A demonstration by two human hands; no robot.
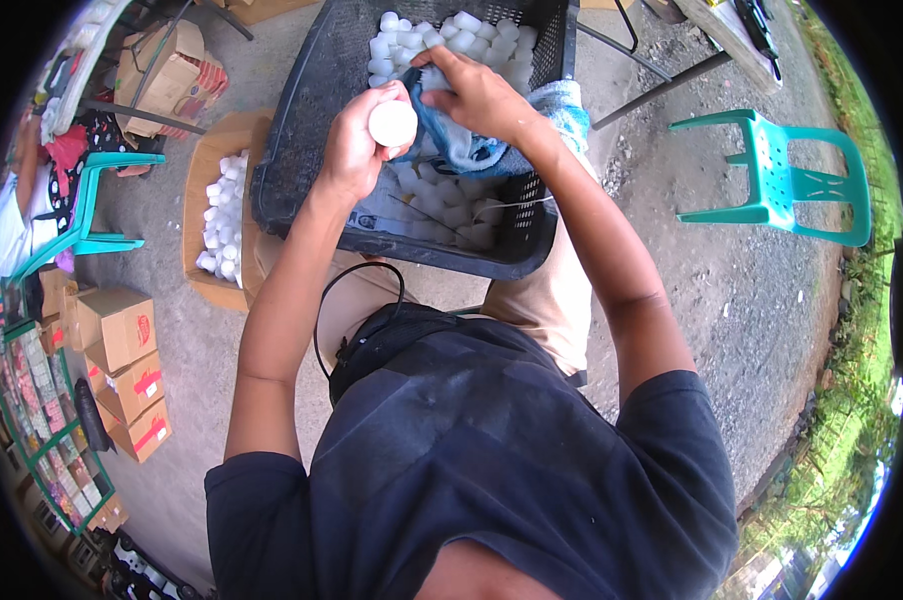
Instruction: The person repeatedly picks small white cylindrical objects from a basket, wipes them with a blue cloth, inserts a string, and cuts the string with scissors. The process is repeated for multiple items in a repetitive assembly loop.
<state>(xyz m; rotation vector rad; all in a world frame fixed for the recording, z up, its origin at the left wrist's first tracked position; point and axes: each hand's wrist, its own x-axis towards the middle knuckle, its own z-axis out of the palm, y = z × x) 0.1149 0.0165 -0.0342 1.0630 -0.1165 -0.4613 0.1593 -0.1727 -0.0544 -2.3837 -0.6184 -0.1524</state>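
White round cap (pixel 393 123) clasped in left hand (pixel 357 150), blue cloth (pixel 462 140) gripped by right hand (pixel 477 95).

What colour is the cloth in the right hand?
Blue cloth, held by the right hand; the head view shows it.

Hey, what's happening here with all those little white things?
A seated person holds one small white jar in the left hand and presses a blue cloth against it with the right hand. A black plastic crate on their lap holds many more white jars, and a cardboard box beside it holds others.
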